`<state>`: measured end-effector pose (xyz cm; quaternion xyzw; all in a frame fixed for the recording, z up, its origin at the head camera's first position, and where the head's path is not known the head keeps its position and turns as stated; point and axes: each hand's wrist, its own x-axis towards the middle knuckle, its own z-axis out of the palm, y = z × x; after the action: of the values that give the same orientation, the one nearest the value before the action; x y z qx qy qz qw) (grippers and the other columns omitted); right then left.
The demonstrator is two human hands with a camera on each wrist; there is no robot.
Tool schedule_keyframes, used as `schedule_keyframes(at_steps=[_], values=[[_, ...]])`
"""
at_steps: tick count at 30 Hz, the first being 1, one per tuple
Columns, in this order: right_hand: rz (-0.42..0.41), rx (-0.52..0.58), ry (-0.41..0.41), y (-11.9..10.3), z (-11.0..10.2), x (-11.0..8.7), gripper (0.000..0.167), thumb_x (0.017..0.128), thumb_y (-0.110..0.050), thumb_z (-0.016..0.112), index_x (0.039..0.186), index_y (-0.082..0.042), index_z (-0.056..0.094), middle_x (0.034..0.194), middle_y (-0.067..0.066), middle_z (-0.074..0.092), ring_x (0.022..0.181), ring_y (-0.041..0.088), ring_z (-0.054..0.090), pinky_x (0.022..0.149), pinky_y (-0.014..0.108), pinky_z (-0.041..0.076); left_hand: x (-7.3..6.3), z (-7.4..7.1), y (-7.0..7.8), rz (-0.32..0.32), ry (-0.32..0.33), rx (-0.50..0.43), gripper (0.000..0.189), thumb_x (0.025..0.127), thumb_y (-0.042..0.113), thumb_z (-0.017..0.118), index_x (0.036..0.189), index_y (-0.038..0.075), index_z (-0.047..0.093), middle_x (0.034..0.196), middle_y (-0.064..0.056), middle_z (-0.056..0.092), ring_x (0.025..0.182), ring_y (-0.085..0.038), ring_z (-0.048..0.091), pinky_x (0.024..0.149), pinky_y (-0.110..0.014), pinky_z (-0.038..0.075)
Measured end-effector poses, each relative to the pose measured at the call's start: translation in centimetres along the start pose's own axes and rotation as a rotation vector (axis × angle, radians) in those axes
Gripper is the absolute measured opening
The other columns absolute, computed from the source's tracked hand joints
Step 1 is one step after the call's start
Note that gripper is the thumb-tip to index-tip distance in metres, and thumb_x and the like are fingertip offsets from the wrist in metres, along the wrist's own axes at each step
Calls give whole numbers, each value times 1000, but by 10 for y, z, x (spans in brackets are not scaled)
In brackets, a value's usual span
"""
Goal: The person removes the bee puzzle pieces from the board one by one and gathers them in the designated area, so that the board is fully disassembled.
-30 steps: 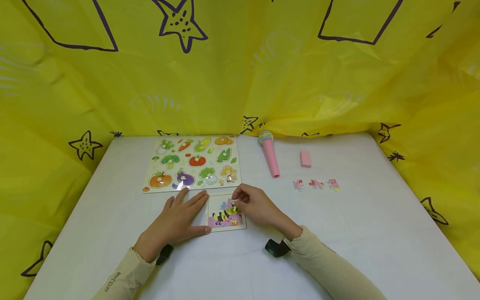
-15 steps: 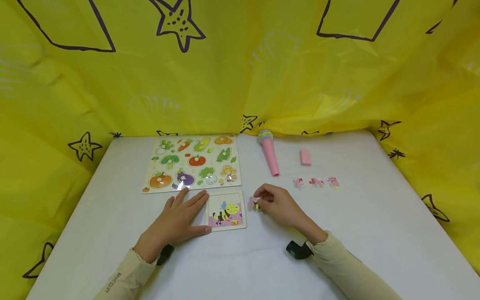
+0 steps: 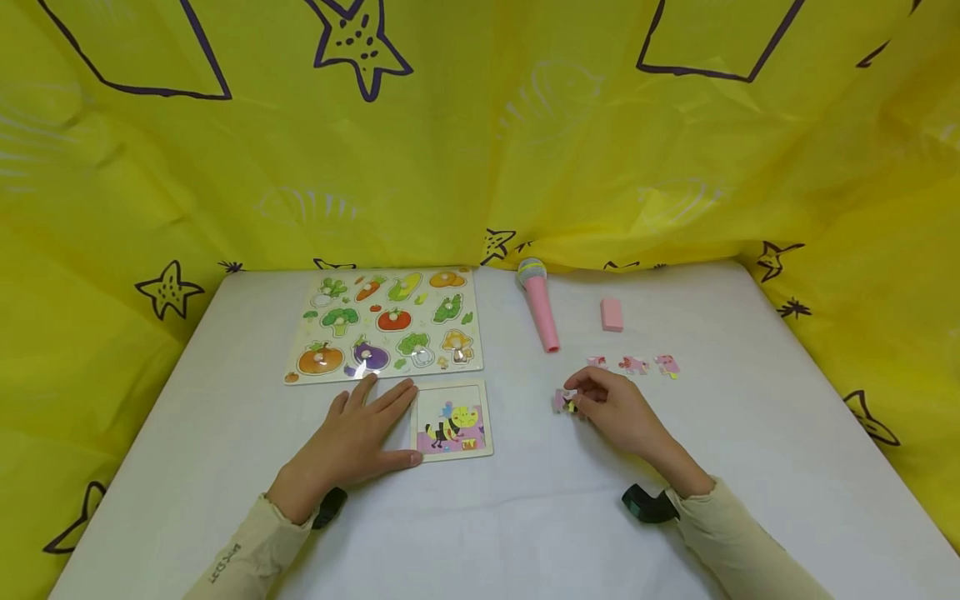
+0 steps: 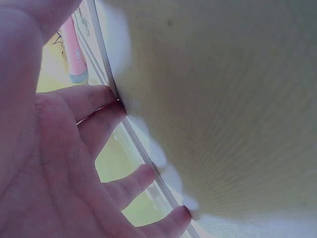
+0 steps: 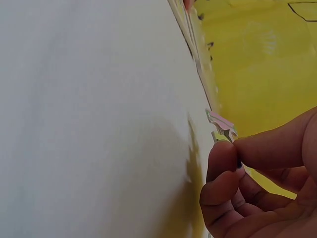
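My left hand (image 3: 351,442) lies with its fingers spread at the left side of a small framed jigsaw puzzle (image 3: 489,421), its thumb and a fingertip touching the frame. A bee picture fills the lower part of the frame, and the upper left inside is pale and bare. My right hand (image 3: 618,410) pinches a puzzle piece (image 3: 562,401) between thumb and fingers, over the table right of the frame. In the right wrist view that piece (image 5: 221,124) juts out past the fingertips, pink with a dark patch. Several pink puzzle pieces (image 3: 633,365) lie in a row behind the right hand.
A vegetable peg puzzle board (image 3: 382,339) lies behind the left hand. Farther back are a pink toy microphone (image 3: 541,312) and a pink block (image 3: 611,315). Yellow patterned cloth (image 3: 480,150) hangs around the white table (image 3: 487,533).
My right hand has drawn a puzzle piece away from the framed puzzle and moved right, now partly covering the leftmost loose piece. The left hand stays in place.
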<state>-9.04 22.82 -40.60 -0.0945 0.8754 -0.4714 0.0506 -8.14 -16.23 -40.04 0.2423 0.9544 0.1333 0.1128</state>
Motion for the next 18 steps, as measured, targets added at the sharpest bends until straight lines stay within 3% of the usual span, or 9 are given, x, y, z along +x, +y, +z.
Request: schedule_keyframes(at_steps=[12,18], values=[[77,-71,71,15,-28,-7,16,100,5,66,115,4,73,100,12,72,85,25,66,69,25,52,2,1,-3,-4,-7,1,94,94,56,78,166,10,40,172,-6,37,156,-52,21,116,-77,23],[83,-133,89,22,-37,-7,17,101,3,67,115,3,76,119,21,74,95,27,66,71,24,52,1,1,-2,-3,-3,-6,94,94,57,78,166,10,40,172,-6,38,156,-52,22,116,-78,23]])
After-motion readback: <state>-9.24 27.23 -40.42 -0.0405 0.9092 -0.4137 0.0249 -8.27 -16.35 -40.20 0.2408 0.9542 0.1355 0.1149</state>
